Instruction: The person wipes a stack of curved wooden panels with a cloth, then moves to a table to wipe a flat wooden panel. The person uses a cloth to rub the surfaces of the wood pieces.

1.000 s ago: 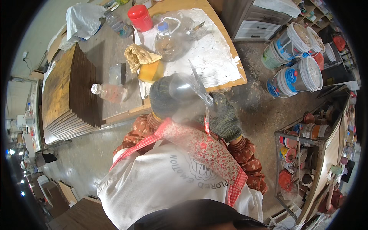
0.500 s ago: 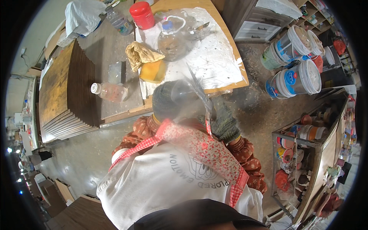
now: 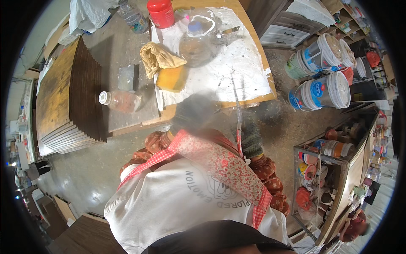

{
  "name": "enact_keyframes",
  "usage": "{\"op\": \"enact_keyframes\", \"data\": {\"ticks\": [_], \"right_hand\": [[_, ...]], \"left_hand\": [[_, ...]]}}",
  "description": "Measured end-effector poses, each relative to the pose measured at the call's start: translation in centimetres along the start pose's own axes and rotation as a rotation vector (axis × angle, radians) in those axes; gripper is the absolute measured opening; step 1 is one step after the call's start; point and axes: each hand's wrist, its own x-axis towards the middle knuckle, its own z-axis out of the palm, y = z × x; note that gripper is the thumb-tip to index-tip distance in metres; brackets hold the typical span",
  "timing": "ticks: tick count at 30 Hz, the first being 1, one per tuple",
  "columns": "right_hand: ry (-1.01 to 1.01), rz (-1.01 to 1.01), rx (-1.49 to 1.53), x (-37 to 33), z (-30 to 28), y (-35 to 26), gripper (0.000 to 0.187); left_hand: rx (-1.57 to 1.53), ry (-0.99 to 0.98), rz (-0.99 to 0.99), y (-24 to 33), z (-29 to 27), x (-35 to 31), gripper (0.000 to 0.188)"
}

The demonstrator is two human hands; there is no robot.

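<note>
My right hand (image 3: 253, 139), in a grey-green knitted glove, is closed on a long thin tool (image 3: 239, 127) with a red handle and a narrow, dull metal end. That end points away from me, over the table's near edge. My left hand (image 3: 193, 111), in a dark grey glove, is smeared by motion in front of the table. Its fingers cannot be made out. Just beyond it lie a yellow sponge (image 3: 171, 79) and a crumpled tan cloth glove (image 3: 158, 59). Behind them stands a round clear plastic bottle (image 3: 196, 50) with a blue cap.
White stained paper (image 3: 241, 55) covers the wooden table. Left of it are a lying clear bottle (image 3: 122, 101) and a stack of brown boards (image 3: 63, 97). A red tub (image 3: 160, 15) stands at the back. Paint buckets (image 3: 323, 91) and a cluttered rack (image 3: 323, 165) stand on the right.
The red-handled tool has turned a little to the right and points more straight ahead. My left hand is more blurred and slightly farther from the tool. The view has shifted slightly.
</note>
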Motion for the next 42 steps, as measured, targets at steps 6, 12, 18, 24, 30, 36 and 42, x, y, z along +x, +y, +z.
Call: {"op": "enact_keyframes", "data": {"ticks": [6, 12, 18, 24, 30, 36, 42], "right_hand": [[0.135, 0.002, -0.292, 2.2, -2.4, -0.5, 0.038], [0.127, 0.196, -0.027, 7.6, -1.7, -2.2, 0.036], [-0.102, -0.175, -0.373, 12.2, -0.2, -4.3, 0.03], [0.021, -0.073, -0.27, 16.5, -2.7, -8.3, 0.026], [0.189, -0.122, -0.715, 27.8, -4.4, -6.8, 0.027], [0.026, -0.092, -0.78, 33.6, 0.0, -6.1, 0.022], [0.304, -0.283, -0.568, 31.9, -2.2, -8.5, 0.021]], "left_hand": [[-0.286, 0.246, 0.189, -3.9, -0.9, 0.8, 0.029], [-0.754, 0.27, 0.213, -9.8, 1.2, 2.4, 0.035], [-0.516, 0.189, 0.257, -11.3, 0.9, 3.0, 0.041], [-0.357, 0.262, 0.299, -13.1, -0.2, 2.4, 0.043], [-0.374, 0.343, 0.232, -16.4, -0.7, -0.1, 0.045], [-0.402, 0.308, 0.24, -16.8, 0.2, 0.9, 0.047], [-0.335, 0.17, 0.353, -14.3, 2.1, 5.9, 0.049]]}}
